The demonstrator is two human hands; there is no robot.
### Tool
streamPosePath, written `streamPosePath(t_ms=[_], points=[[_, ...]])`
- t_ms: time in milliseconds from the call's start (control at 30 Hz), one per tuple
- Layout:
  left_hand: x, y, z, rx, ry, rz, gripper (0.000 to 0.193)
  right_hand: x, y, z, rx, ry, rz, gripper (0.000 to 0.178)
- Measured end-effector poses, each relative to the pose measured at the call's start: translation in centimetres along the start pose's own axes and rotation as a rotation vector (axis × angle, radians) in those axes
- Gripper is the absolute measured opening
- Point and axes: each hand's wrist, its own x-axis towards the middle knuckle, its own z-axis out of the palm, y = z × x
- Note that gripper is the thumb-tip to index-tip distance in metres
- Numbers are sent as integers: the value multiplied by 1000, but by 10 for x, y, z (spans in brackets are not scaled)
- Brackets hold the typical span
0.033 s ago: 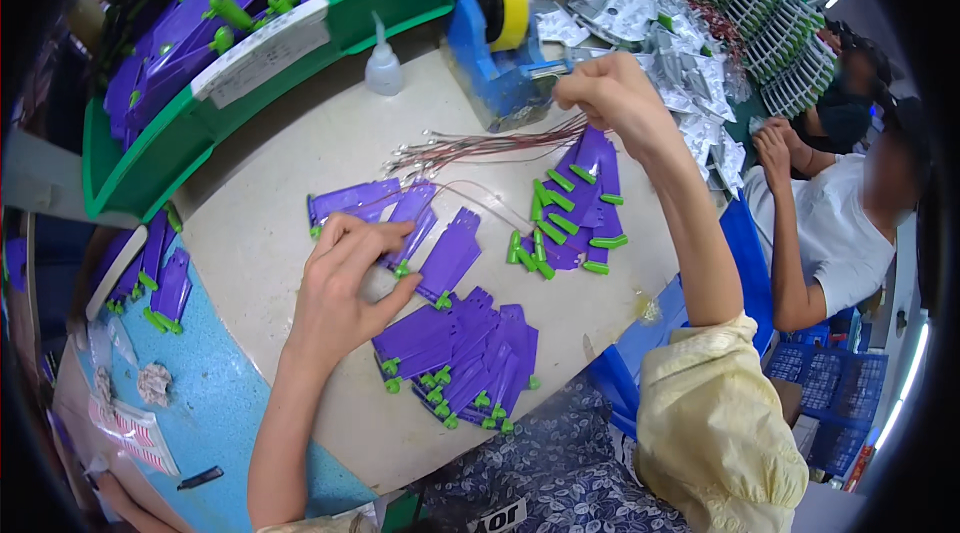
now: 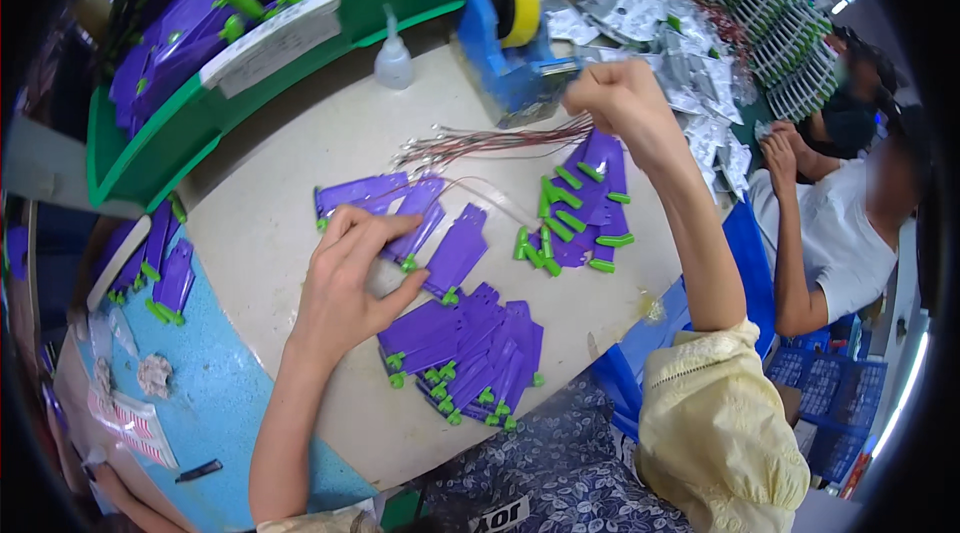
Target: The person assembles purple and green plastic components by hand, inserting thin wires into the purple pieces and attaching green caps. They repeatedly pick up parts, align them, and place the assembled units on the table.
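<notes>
My left hand [image 2: 352,278] is spread with fingers apart over flat purple plastic pieces with green ends. Its fingertips are by one purple piece [image 2: 421,217], and another purple piece [image 2: 458,251] lies just right of them. My right hand [image 2: 622,105] is closed in a pinch beside the front edge of a blue tape dispenser [image 2: 508,83] with a yellow roll [image 2: 512,1]. What the right fingers hold is hidden. Thin dark-red wires [image 2: 470,145] run across the table between the hands, some crossing the upper purple pieces.
Purple pieces lie in a near pile [image 2: 470,348] and a right pile [image 2: 592,195]. A green bin [image 2: 300,45] of purple parts and a small white squeeze bottle [image 2: 394,65] stand behind. Silvery packets [image 2: 640,23] fill the back right. A person in white [image 2: 845,233] works at right.
The whole scene sits slightly farther right in the picture. Both hands keep nearly the same poses and places over the table.
</notes>
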Motion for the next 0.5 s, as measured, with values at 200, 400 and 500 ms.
streamPosePath(t_ms=[200, 400, 500], points=[[-4, -5, 11, -97, 16, -100, 82, -72, 10, 91, 310, -463, -236, 18], [-11, -8, 12, 45, 158, 29, 52, -60, 16, 109, -18, -479, -253, 25], [-20, -2, 21, 94, 223, -7, 34, -64, 11, 110, -68, -413, -355, 24]])
